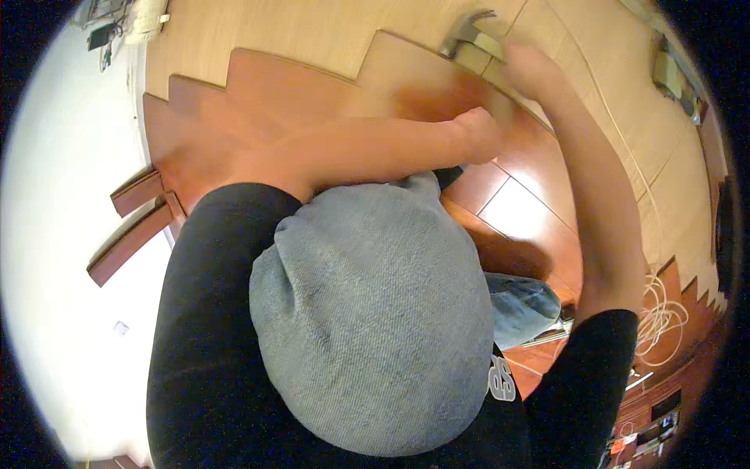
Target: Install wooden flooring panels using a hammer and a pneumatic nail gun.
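In my right hand [531, 70] is a claw hammer [470, 31], raised above the stepped edge of the reddish-brown floor planks [289, 78]. The fingers wrap its handle and the hammer head points left. My left hand [478, 134] is closed, low over the planks near that edge. A blurred brownish piece [500, 108] shows beside its fingers; I cannot make out what it is. Beyond the stepped edge lies a pale tan floor surface [305, 27]. My denim-covered knee [375, 313] hides much of the planks below me.
Two short pieces of plank [129, 246] lean at the white wall [55, 234] on the left. A cable coil [660, 320] lies at the right, its line running up across the tan surface. A greenish object [668, 74] is at the far right.
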